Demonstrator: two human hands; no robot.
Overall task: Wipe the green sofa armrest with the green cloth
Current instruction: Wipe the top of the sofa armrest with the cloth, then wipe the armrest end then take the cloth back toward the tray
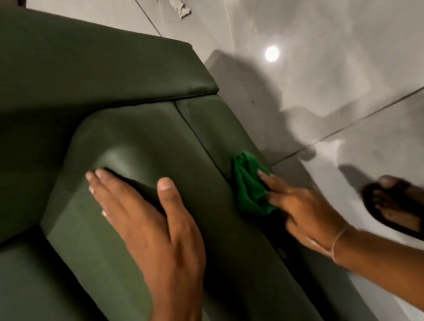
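Observation:
The dark green sofa armrest (154, 139) runs from the lower middle up to the centre of the view. My left hand (144, 215) lies flat on its top, fingers apart and pressing a dent into the padding, holding nothing. A bright green cloth (249, 185) is bunched against the armrest's outer side. My right hand (299, 204) presses on the cloth, fingers spread over it. Part of the cloth is hidden under the hand.
The sofa back (74, 69) rises at the upper left and the seat cushion (39, 285) lies at the lower left. Glossy grey floor tiles (325, 77) fill the right side. My foot in a black sandal (397, 205) stands near the armrest. A scrap of crumpled paper (174, 2) lies at the top.

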